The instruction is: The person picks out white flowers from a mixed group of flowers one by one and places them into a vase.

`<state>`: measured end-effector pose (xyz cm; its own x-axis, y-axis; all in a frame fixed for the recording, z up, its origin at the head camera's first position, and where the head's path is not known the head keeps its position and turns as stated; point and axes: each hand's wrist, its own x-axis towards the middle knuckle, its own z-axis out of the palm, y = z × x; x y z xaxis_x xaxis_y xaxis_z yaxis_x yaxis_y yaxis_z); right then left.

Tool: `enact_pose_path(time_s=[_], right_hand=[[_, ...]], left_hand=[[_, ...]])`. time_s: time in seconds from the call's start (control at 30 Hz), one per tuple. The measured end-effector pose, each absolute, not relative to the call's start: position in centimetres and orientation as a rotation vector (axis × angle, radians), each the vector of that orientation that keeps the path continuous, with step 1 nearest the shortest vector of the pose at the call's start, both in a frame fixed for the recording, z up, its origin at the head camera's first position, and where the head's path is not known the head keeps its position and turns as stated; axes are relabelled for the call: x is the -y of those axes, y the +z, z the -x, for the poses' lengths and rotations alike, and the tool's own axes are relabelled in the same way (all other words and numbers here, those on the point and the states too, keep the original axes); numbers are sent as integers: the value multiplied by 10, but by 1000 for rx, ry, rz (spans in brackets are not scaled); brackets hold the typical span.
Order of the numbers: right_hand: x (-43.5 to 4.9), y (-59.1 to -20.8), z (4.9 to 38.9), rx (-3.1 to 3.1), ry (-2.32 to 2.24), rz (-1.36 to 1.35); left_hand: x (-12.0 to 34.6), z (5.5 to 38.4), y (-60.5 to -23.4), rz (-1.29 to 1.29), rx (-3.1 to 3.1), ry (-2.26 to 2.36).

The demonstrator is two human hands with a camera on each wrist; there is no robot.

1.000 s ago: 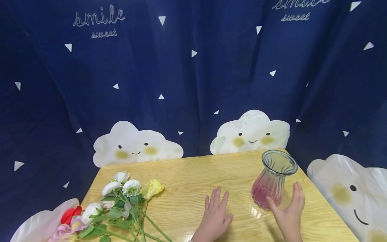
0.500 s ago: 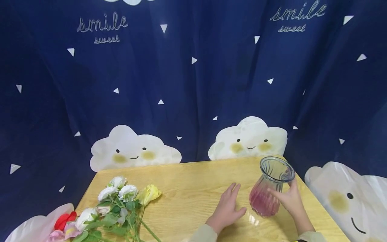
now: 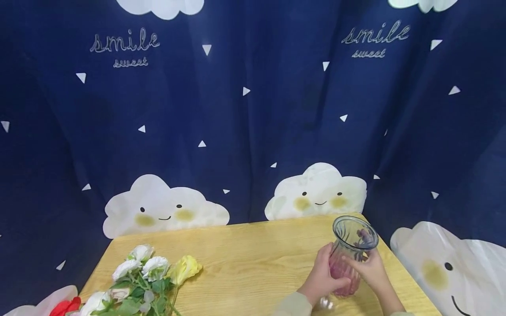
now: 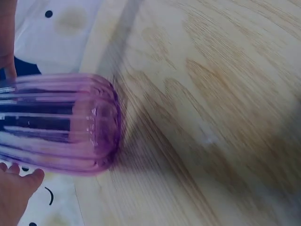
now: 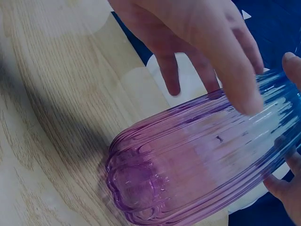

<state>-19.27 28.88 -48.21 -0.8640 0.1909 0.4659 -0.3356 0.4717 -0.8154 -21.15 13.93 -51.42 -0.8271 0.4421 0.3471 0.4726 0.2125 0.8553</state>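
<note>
Two bare hands, no gloves, rings or watch visible. Left hand (image 3: 321, 277) comes out of a long sleeve (image 3: 290, 306) in pale beige or khaki cloth, plain, no print, cuff ending at the wrist. Right hand (image 3: 369, 268) has only a thin strip of similar light cuff at the bottom edge of the head view. Fingernails short, unpainted in the wrist views.

This looks like a staged recording corner, perhaps in a home: a navy curtain (image 3: 253, 123) printed with smiling clouds and "smile sweet" hangs from nine to three o'clock behind a small wooden table (image 3: 253, 259), artificial flowers (image 3: 146, 281) lying at eight o'clock.
</note>
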Motion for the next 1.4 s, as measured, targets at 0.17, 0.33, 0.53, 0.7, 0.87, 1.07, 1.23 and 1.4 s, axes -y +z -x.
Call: enact_pose_path(time_s=[0.17, 0.33, 0.53, 0.7, 0.87, 1.07, 1.23, 1.4], right_hand=[[-286, -481, 191, 2222, 1413, -120], [-284, -479, 190, 2213, 1415, -123], [-284, -477, 191, 2200, 1428, -113], [-282, -478, 191, 2200, 1463, -102], [-278, -478, 187, 2195, 1477, -115], [-262, -476, 186, 2216, 1499, -154], [-247, -475, 188, 2255, 1501, -187], [-230, -475, 189, 2244, 1514, -246]], left_hand=[[-148, 212, -508, 870, 2393, -1712], [-154, 214, -504, 818, 2428, -1669], [-155, 218, -504, 814, 2397, -1716], [-153, 219, -506, 812, 2386, -1726], [-148, 215, -506, 821, 2379, -1737], [-130, 210, -504, 745, 2395, -1719], [-113, 208, -504, 666, 2431, -1691], [-94, 205, -503, 620, 2433, -1657]])
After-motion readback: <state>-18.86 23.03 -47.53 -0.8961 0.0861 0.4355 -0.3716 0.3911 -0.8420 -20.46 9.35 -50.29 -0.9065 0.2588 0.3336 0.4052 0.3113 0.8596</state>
